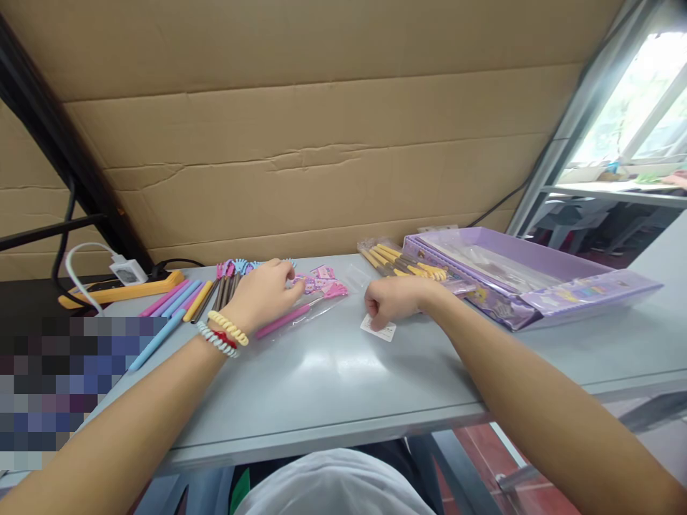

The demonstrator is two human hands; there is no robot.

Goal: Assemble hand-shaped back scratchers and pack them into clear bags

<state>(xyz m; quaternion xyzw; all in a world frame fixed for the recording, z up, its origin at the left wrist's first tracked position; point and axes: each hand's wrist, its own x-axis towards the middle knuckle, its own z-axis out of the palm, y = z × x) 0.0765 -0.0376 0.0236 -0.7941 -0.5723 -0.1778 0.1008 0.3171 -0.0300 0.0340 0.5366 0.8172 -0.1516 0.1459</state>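
My left hand (pixel 262 290), with coiled bands at the wrist, hovers at or rests on the near left side of a clear plastic bag (pixel 322 306). Its thumb and forefinger are apart, with nothing visible between them. Inside the bag lie a pink pen (pixel 283 320) and a pink patterned piece (pixel 322 281). My right hand (pixel 394 299) is closed, fingertips pointing down on a small white label (pixel 380 329) at the table surface. The fingers partly cover the label. Behind my left hand, pens with pink and blue tops are partly hidden.
Pink, blue and yellow pens (pixel 174 300) lie at the left beside a yellow power strip (pixel 129 287) with a white charger (pixel 129 270). Yellow-and-brown pens (pixel 389 261) in plastic lie before an open purple box (pixel 563 275). Cardboard (pixel 322 164) walls the table's back.
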